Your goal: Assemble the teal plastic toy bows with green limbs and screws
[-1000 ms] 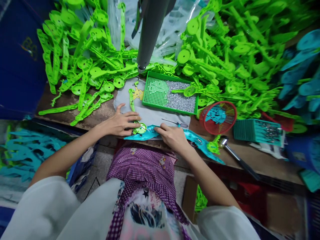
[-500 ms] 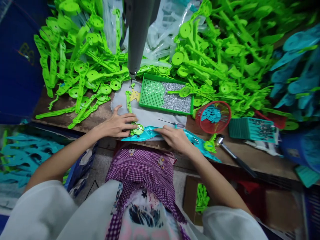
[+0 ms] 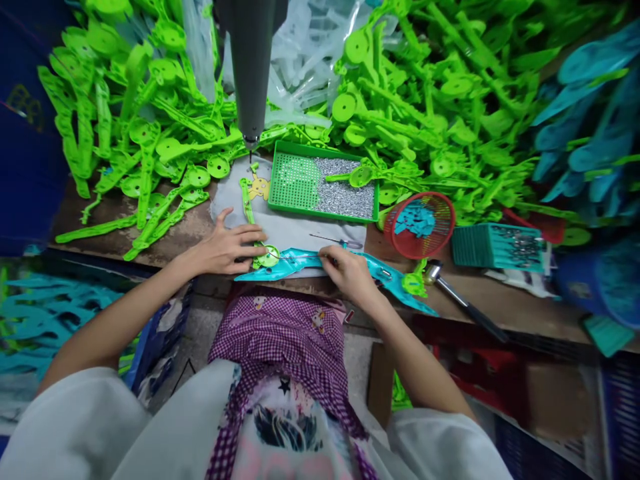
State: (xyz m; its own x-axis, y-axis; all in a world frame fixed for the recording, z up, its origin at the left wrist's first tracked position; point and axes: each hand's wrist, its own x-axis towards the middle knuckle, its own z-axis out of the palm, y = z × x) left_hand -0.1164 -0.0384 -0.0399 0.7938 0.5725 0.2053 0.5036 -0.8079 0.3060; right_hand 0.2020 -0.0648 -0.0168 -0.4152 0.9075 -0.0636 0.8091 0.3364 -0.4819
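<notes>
A long blue plastic part [image 3: 295,261] lies along the front edge of the bench, with a light-green plastic piece with a round disc [image 3: 270,256] at its left end. My left hand [image 3: 227,247] rests over the green piece, fingers stretched out and fingertips beside the disc, thumb spread. A thin dark wire [image 3: 303,257] runs from the disc over the blue part to my right hand [image 3: 347,270], whose fingers are pinched on its end. A thin pointed tool [image 3: 327,240] lies just beyond the right hand on the grey cloth [image 3: 295,230].
A green tray [image 3: 325,212] of small metal pieces sits behind the cloth, beneath a hanging grey powered driver [image 3: 253,80]. To the right are a red basket [image 3: 447,230] of blue pieces, a teal container [image 3: 473,247] and a hammer [image 3: 465,303]. Green parts [image 3: 430,100] are heaped behind.
My right hand has moved slightly right along the blue part, showing more of the thin wire. The left hand stays on the green piece. The whole view has shifted a little.
</notes>
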